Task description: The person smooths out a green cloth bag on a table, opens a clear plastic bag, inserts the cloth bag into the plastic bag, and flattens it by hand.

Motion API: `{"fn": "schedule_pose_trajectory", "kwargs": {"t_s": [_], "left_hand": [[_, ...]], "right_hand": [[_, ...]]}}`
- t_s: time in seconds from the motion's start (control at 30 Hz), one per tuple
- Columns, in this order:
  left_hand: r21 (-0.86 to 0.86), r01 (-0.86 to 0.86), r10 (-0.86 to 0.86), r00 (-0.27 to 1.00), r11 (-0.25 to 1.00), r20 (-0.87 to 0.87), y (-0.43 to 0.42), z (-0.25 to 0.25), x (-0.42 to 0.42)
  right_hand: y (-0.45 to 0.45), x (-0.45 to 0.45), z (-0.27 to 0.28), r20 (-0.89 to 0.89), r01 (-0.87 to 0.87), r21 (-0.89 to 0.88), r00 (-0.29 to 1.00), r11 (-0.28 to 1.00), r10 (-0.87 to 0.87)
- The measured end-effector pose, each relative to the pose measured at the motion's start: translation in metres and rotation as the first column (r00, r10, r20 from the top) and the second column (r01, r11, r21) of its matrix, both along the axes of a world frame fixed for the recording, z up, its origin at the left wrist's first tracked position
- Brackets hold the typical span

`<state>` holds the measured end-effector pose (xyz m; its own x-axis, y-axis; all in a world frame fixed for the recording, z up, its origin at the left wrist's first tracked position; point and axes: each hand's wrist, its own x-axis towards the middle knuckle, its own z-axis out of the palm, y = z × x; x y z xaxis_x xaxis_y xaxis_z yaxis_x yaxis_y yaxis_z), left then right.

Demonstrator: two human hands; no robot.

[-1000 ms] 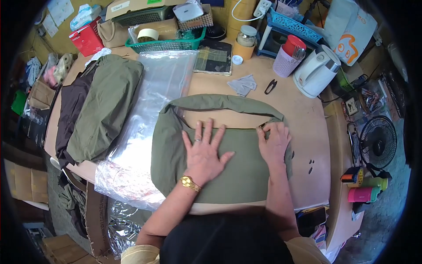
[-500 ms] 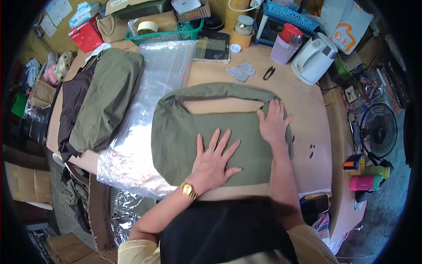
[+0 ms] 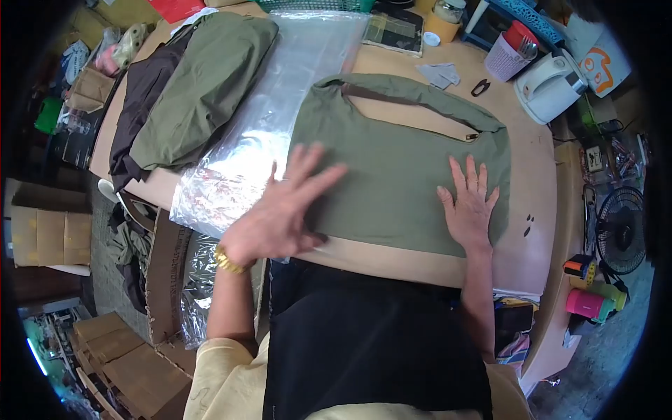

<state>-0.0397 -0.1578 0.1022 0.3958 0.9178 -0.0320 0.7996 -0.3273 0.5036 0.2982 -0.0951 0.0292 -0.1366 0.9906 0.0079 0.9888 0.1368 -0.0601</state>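
Note:
An olive-green fabric shoulder bag (image 3: 392, 182) lies flat on the table, its strap arching along the far side. A zipper pull shows near the right end of its opening. My right hand (image 3: 470, 210) rests flat on the bag's right part, fingers spread. Over the bag's lower left edge is my left hand (image 3: 283, 206), blurred, with fingers apart and a gold watch (image 3: 229, 259) on the wrist; whether it touches the fabric I cannot tell. Clear plastic bags (image 3: 241, 150) lie left of the bag, partly behind my left hand.
More olive bags (image 3: 210, 87) and a dark brown one (image 3: 143, 94) are piled at the left. A kettle (image 3: 553, 87), a purple cup (image 3: 505, 57) and small black thread snips (image 3: 480, 87) stand or lie at the back right. Below the table's left edge is an open cardboard box (image 3: 168, 280).
My view has shifted, putting the table higher in the picture. My left hand has moved off the bag's middle to its left edge. My right hand has come down from the strap's end.

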Motion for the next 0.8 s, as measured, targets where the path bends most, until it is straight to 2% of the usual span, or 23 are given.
{"fn": "schedule_pose_trajectory", "kwargs": {"t_s": [0.03, 0.07, 0.13, 0.17, 0.2, 0.27, 0.3, 0.37, 0.4, 0.43, 0.47, 0.57, 0.6, 0.67, 0.73, 0.77, 0.8], "left_hand": [[0.030, -0.121, 0.119, 0.991, 0.992, 0.059, -0.009, -0.007, -0.010], [0.031, -0.126, 0.124, 0.991, 0.991, 0.057, -0.014, -0.015, -0.012], [0.036, -0.307, 0.292, 0.931, 0.951, 0.219, -0.023, -0.027, -0.010], [0.029, -0.400, 0.362, 0.855, 0.916, 0.371, -0.026, -0.032, 0.000], [0.025, -0.405, 0.367, 0.853, 0.914, 0.372, -0.027, -0.037, 0.002], [0.195, -0.399, 0.295, 0.863, 0.896, 0.409, -0.026, -0.056, 0.005], [0.148, -0.474, 0.346, 0.792, 0.868, 0.503, -0.023, -0.064, 0.008], [0.116, -0.478, 0.344, 0.761, 0.871, 0.551, -0.021, -0.076, 0.002], [0.088, -0.484, 0.346, 0.730, 0.871, 0.590, -0.020, -0.079, 0.000], [0.171, -0.502, 0.319, 0.740, 0.848, 0.592, -0.019, -0.079, 0.003], [0.166, -0.494, 0.314, 0.741, 0.853, 0.594, -0.021, -0.079, 0.004], [0.318, -0.528, 0.336, 0.800, 0.787, 0.498, -0.022, -0.076, -0.001], [0.325, -0.493, 0.297, 0.814, 0.807, 0.499, -0.025, -0.082, -0.010], [0.400, -0.578, 0.473, 0.814, 0.711, 0.337, -0.031, -0.072, -0.028], [0.442, -0.724, 0.623, 0.685, 0.529, 0.378, -0.030, -0.047, -0.036], [0.501, -0.653, 0.628, 0.737, 0.568, 0.250, -0.033, -0.025, -0.027], [0.492, -0.571, 0.522, 0.816, 0.657, 0.250, -0.030, -0.017, -0.016]], "right_hand": [[0.001, 0.000, 0.000, 0.002, 0.007, -0.001, 1.000, 1.000, -0.007], [0.001, -0.001, 0.000, 0.005, 0.014, -0.002, 1.000, 1.000, -0.014], [0.003, 0.000, 0.006, 0.020, -0.002, -0.023, 1.000, 1.000, 0.003], [0.004, 0.002, 0.009, 0.036, -0.009, -0.045, 0.999, 0.999, 0.010], [0.008, 0.010, 0.012, 0.038, -0.014, -0.048, 0.999, 0.999, 0.015], [0.016, 0.029, 0.017, -0.112, -0.120, -0.146, 0.988, 0.982, 0.104], [0.014, 0.031, 0.010, -0.105, -0.113, -0.148, 0.990, 0.983, 0.098], [0.010, 0.032, -0.009, 0.058, -0.210, 0.117, 0.977, 0.971, 0.205], [0.009, 0.031, -0.007, 0.064, -0.203, 0.116, 0.978, 0.972, 0.197], [0.008, 0.029, -0.004, 0.043, -0.213, 0.129, 0.977, 0.969, 0.209], [0.005, 0.027, -0.003, 0.019, -0.219, 0.139, 0.976, 0.966, 0.218], [0.003, 0.026, 0.003, -0.006, -0.228, 0.137, 0.973, 0.964, 0.231], [0.003, 0.027, 0.002, -0.003, -0.223, 0.137, 0.974, 0.965, 0.226], [0.004, 0.026, 0.001, 0.015, -0.219, 0.127, 0.976, 0.968, 0.219], [0.004, 0.023, 0.002, 0.012, -0.210, 0.129, 0.978, 0.969, 0.210], [0.003, 0.023, 0.002, 0.012, -0.212, 0.128, 0.977, 0.969, 0.212], [0.002, 0.024, 0.003, 0.016, -0.215, 0.128, 0.976, 0.968, 0.215]]}}
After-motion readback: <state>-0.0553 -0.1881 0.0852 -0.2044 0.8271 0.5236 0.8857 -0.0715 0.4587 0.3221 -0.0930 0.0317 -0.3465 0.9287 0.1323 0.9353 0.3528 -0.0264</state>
